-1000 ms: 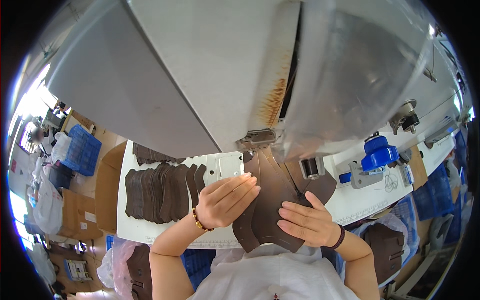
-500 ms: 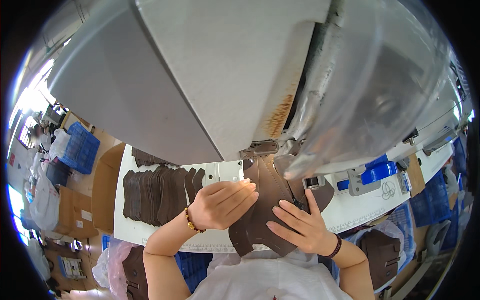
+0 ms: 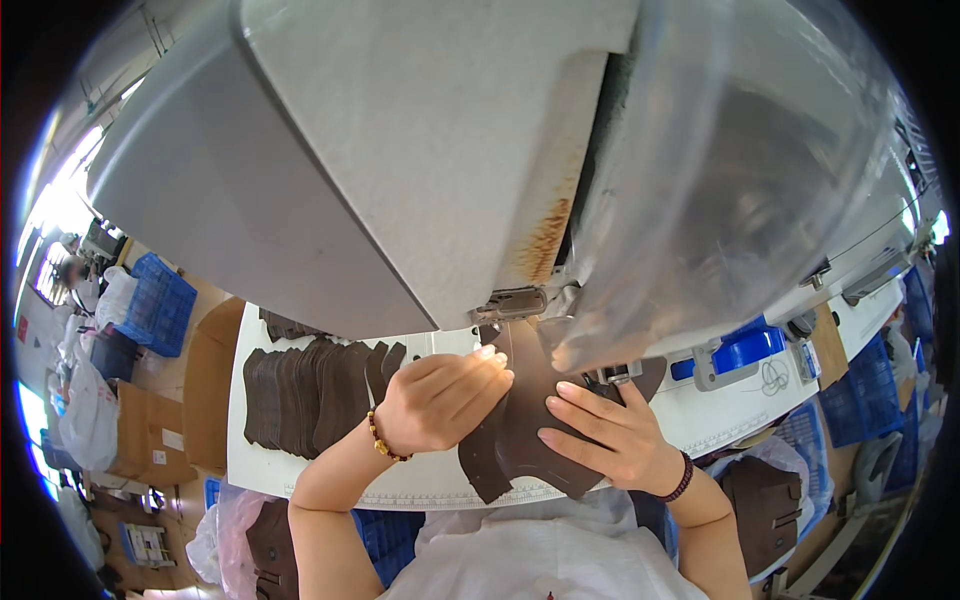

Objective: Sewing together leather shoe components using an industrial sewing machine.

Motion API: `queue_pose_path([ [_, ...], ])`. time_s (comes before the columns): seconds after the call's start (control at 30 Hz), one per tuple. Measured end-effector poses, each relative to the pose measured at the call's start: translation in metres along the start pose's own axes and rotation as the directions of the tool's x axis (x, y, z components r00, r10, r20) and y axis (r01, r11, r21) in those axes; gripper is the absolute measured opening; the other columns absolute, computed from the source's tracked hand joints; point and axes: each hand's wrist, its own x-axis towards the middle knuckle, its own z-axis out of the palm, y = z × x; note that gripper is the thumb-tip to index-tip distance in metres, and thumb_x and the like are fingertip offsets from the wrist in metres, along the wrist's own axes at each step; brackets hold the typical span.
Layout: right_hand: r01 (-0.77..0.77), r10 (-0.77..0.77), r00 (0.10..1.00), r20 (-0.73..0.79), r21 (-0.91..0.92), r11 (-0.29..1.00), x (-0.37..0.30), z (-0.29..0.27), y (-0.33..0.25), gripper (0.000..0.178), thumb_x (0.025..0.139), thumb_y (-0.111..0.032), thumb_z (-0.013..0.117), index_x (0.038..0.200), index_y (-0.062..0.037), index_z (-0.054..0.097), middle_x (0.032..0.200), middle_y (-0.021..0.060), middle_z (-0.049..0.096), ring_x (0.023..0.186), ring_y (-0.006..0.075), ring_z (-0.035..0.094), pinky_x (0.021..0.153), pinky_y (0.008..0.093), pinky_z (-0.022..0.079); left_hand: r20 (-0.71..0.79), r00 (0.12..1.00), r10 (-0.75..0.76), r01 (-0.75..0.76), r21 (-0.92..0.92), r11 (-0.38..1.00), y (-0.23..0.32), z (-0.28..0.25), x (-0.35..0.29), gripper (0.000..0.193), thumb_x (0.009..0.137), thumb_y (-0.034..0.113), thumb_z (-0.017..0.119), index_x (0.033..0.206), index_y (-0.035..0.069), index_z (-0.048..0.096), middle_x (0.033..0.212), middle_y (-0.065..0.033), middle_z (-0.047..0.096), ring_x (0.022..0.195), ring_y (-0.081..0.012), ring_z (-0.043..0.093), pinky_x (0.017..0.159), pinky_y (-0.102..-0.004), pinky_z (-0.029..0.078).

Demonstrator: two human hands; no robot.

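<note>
A brown leather-like cut piece lies under the sewing machine head and reaches the table's front edge. Over its left side is my left hand, fingertips pressed together close below the needle area; whatever they pinch is hidden. My right hand rests on the right part of the piece with fingers spread, pressing against its surface. The index finger reaches beside a metal roller guide. Left of my left hand, a row of similar brown pieces stands overlapped on the white table.
A clear plastic cover bulges over the right side. A blue device with a grey bracket sits on the table at right. Blue crates and a cardboard box stand at left. A bag with brown pieces is at lower right.
The brown piece has shifted slightly, and my right hand has moved a little with it; the dark item by its fingers no longer shows. My left hand stays nearly in place.
</note>
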Motion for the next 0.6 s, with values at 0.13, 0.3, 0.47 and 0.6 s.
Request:
queue_pose_path([
  [0.13,0.008,-0.008,1.000,0.001,-0.010,1.000,0.005,-0.001,0.008,0.032,0.081,-0.011,0.056,0.111,-0.0113,0.067,0.119,0.0114,0.063,0.113,0.0243,0.061,0.069,0.0394,0.033,-0.007,0.999,-0.033,0.033,-0.023,0.999,-0.005,0.002,0.002,0.018,0.073,0.004,0.067,0.091,0.003,0.069,0.092,-0.0065,0.069,0.088,-0.0183,0.069,0.070,-0.0263,0.057],
  [0.3,0.015,-0.015,1.000,-0.011,-0.007,1.000,0.011,-0.003,0.011,0.032,0.082,-0.009,0.055,0.110,-0.0109,0.068,0.119,0.0112,0.064,0.112,0.0229,0.062,0.055,0.0310,0.022,-0.009,0.999,-0.048,0.048,-0.043,0.998,-0.008,0.003,0.003,0.019,0.072,0.003,0.067,0.091,0.003,0.069,0.091,-0.0068,0.069,0.087,-0.0187,0.069,0.069,-0.0268,0.057],
  [0.47,0.004,-0.003,1.000,-0.022,0.022,1.000,0.012,0.001,0.018,0.033,0.075,-0.007,0.059,0.107,-0.0105,0.068,0.117,0.0107,0.065,0.111,0.0270,0.062,0.070,0.0377,0.043,0.019,0.995,-0.097,0.099,-0.108,0.989,-0.012,0.004,0.004,0.028,0.069,0.001,0.065,0.097,0.001,0.068,0.090,-0.0062,0.066,0.082,-0.0190,0.068,0.068,-0.0276,0.057],
  [0.6,0.060,-0.058,0.996,-0.066,0.033,0.998,0.021,0.000,0.036,0.034,0.071,-0.011,0.063,0.104,-0.0104,0.066,0.111,0.0077,0.064,0.102,0.0251,0.062,0.087,0.0455,0.047,0.088,0.985,-0.151,0.162,-0.122,0.979,-0.008,0.000,0.008,0.034,0.067,0.003,0.066,0.101,-0.001,0.067,0.093,-0.0069,0.064,0.079,-0.0200,0.067,0.068,-0.0293,0.057],
])
